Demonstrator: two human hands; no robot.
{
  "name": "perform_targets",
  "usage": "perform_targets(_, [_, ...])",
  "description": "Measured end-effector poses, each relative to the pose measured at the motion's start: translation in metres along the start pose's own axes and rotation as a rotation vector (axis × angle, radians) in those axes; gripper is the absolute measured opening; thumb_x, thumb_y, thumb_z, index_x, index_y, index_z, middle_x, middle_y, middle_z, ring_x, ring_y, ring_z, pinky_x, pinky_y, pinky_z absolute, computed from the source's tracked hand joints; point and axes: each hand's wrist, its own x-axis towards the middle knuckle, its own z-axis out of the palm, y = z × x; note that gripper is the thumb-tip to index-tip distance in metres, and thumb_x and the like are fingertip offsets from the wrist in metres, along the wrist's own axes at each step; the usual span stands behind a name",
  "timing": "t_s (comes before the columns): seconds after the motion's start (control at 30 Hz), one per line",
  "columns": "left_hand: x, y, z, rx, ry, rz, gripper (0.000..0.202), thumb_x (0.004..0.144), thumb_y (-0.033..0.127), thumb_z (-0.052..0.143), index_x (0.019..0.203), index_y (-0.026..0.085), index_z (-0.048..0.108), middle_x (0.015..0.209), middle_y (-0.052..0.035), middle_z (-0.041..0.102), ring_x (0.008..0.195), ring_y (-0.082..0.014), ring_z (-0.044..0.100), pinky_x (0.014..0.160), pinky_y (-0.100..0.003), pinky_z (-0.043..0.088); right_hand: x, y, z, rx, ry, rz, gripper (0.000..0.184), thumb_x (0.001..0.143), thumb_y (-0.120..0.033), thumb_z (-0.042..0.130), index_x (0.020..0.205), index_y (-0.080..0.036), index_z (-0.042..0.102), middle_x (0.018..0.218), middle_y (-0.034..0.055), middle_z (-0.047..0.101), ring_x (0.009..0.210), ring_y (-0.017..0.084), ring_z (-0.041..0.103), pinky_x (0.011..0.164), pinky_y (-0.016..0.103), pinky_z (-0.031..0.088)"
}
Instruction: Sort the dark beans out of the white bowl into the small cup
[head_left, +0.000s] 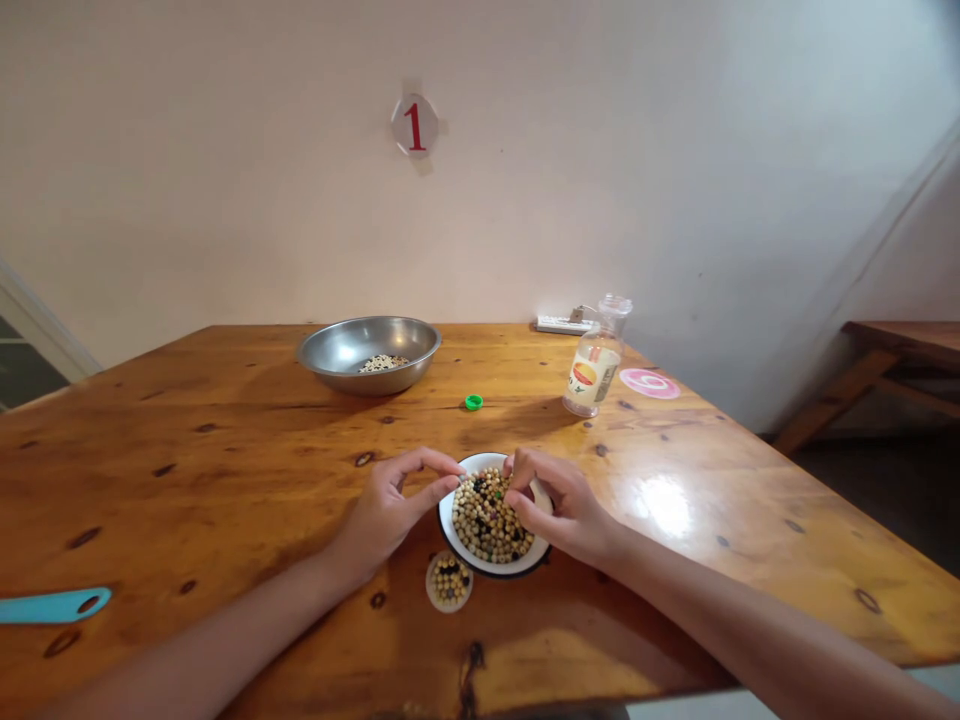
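A white bowl [448, 525] with a dark rim stands before me, filled with small round cream, black and green pieces that look like beads [491, 525]. My left hand [401, 500] is over its left rim, thumb and forefinger pinched on a tiny greyish bead-like piece [461, 478]. At the bowl's right side my right hand [559, 500] has its fingers closed in a pinch over the beads; what they hold, if anything, is hidden. Touching or very near the bowl's front left is a small round dish [430, 592] of similar beads.
Farther back on the wooden table [247, 440] are a steel basin [322, 355] with small pale and dark pieces, a green cap [473, 402], an uncapped clear bottle [592, 365] and a power strip [562, 325]. A blue handle [60, 606] lies left; a dark cord [470, 675] lies in front.
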Motion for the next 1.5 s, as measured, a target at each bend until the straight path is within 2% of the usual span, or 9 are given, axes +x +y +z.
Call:
perform_targets(0.23, [0.000, -0.003, 0.002, -0.016, 0.025, -0.003, 0.012, 0.074, 0.031, 0.070, 0.079, 0.020, 0.069, 0.079, 0.0000, 0.069, 0.079, -0.0143, 0.060, 0.076, -0.022, 0.043, 0.000, 0.000, 0.000, -0.022, -0.001, -0.004, 0.018, 0.083, -0.020, 0.053, 0.066, -0.020, 0.046, 0.061, -0.0017, 0.051, 0.061, 0.012, 0.049, 0.066, 0.025, 0.044])
perform_targets(0.5, [-0.002, 0.000, 0.004, -0.018, -0.019, 0.023, 0.009, 0.074, 0.027, 0.071, 0.078, 0.019, 0.070, 0.077, 0.0004, 0.069, 0.075, -0.0130, 0.060, 0.074, -0.021, 0.044, 0.001, 0.000, 0.001, -0.040, -0.004, -0.022, 0.018, 0.084, -0.021, 0.051, 0.066, -0.019, 0.048, 0.060, -0.0012, 0.051, 0.061, 0.012, 0.049, 0.067, 0.026, 0.044])
perform_targets(0.67, [-0.003, 0.001, 0.005, 0.040, -0.061, 0.073, 0.009, 0.076, 0.027, 0.069, 0.079, 0.020, 0.071, 0.077, -0.0012, 0.068, 0.075, -0.0145, 0.061, 0.074, -0.024, 0.044, 0.003, -0.005, 0.000, -0.096, -0.085, -0.033, 0.017, 0.086, -0.026, 0.053, 0.071, -0.017, 0.056, 0.066, 0.0017, 0.058, 0.061, 0.012, 0.052, 0.060, 0.023, 0.042])
perform_targets(0.87, [-0.004, 0.007, 0.007, 0.102, -0.074, 0.127, 0.009, 0.075, 0.028, 0.070, 0.076, 0.019, 0.073, 0.074, -0.0037, 0.069, 0.073, -0.0169, 0.062, 0.073, -0.027, 0.045, 0.008, -0.013, -0.001, -0.125, -0.166, -0.144, 0.017, 0.089, -0.026, 0.053, 0.077, -0.018, 0.061, 0.069, 0.0024, 0.065, 0.065, 0.012, 0.057, 0.066, 0.025, 0.044])
perform_targets(1.03, [-0.005, 0.007, 0.006, 0.096, -0.066, 0.131, 0.009, 0.076, 0.028, 0.069, 0.077, 0.020, 0.073, 0.074, -0.0036, 0.069, 0.073, -0.0166, 0.062, 0.072, -0.026, 0.045, 0.006, -0.010, -0.001, -0.139, -0.133, -0.112, 0.017, 0.088, -0.027, 0.054, 0.076, -0.018, 0.061, 0.068, 0.0026, 0.064, 0.063, 0.012, 0.057, 0.062, 0.024, 0.044])
perform_targets(1.33, [-0.006, 0.008, 0.003, 0.045, 0.005, 0.044, 0.009, 0.075, 0.027, 0.069, 0.077, 0.018, 0.071, 0.077, -0.0020, 0.070, 0.075, -0.0150, 0.061, 0.073, -0.023, 0.045, 0.003, -0.007, -0.003, -0.040, -0.050, 0.015, 0.019, 0.087, -0.025, 0.054, 0.070, -0.017, 0.056, 0.066, 0.0010, 0.062, 0.060, 0.011, 0.057, 0.061, 0.022, 0.044])
perform_targets(1.5, [-0.007, 0.008, 0.006, 0.059, 0.024, 0.038, 0.012, 0.075, 0.028, 0.069, 0.077, 0.017, 0.072, 0.078, -0.0031, 0.070, 0.075, -0.0161, 0.062, 0.074, -0.024, 0.045, 0.003, -0.007, 0.000, -0.154, 0.008, 0.026, 0.020, 0.088, -0.028, 0.052, 0.072, -0.017, 0.057, 0.064, 0.0013, 0.063, 0.058, 0.011, 0.057, 0.057, 0.021, 0.044])
